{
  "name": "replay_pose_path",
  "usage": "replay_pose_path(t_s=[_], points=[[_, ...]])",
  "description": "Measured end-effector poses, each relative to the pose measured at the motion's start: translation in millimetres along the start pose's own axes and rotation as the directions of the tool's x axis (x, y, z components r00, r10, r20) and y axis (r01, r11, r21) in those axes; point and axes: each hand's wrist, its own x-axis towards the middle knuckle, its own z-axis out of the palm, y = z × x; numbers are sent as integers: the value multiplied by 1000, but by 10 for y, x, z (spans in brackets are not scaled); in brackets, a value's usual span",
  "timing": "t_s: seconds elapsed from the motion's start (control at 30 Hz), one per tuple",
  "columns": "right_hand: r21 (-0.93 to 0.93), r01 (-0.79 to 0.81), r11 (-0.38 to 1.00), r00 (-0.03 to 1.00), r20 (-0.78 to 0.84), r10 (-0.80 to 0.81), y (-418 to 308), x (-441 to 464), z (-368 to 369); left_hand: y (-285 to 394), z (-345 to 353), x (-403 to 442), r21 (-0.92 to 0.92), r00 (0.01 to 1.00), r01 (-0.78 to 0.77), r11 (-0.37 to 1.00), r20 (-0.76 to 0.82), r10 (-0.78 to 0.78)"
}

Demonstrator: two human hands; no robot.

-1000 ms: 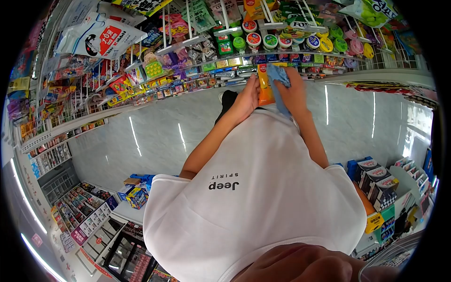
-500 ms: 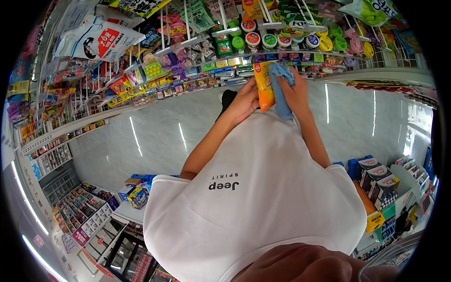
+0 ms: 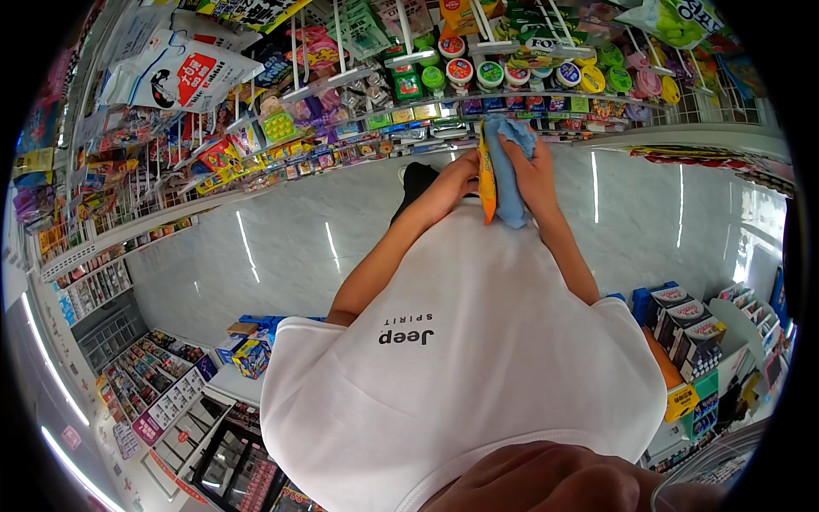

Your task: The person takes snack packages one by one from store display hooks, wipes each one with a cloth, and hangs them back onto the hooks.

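Note:
My left hand (image 3: 450, 186) grips the edge of an orange candy packet (image 3: 487, 183), its fingers curled in behind it. The packet stands upright, turned nearly edge-on to me, so its printed front is mostly hidden. In my right hand (image 3: 534, 171) a blue cloth (image 3: 508, 189) is bunched under closed fingers. This cloth lies against the packet's right face and hangs down close to my white shirt. Both hands are held in front of my waist, just short of the shelf edge.
A curved candy rack (image 3: 341, 162) runs across the front, with hanging bags and round tubs (image 3: 459, 72). A white candy bag (image 3: 183, 72) hangs at upper left. Grey tiled floor (image 3: 290, 247) lies below. Boxes (image 3: 678, 320) stand on a counter behind me at right.
The packet has turned from showing its front to nearly edge-on and shifted slightly right. The blue cloth now spreads lower along it. My left hand moved a little to the right.

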Motion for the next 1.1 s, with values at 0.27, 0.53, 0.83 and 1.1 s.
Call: replay_pose_path(t_s=[0.27,0.53,0.83,1.1], points=[[120,-82,989,994,-64,90,82,33,-59,5,-182,26,221,995,-88,971,70,74],[128,-123,984,950,-270,154,129,225,-257,264,-207,-55,16,996,-83,996,-40,83],[-9,-36,999,961,-273,32,-33,163,-354,207,-103,-26,-75,974,-204,976,-118,194],[-587,311,747,934,45,-354,33,74,-160,135,-103,30,119,951,-244,962,-165,262]])
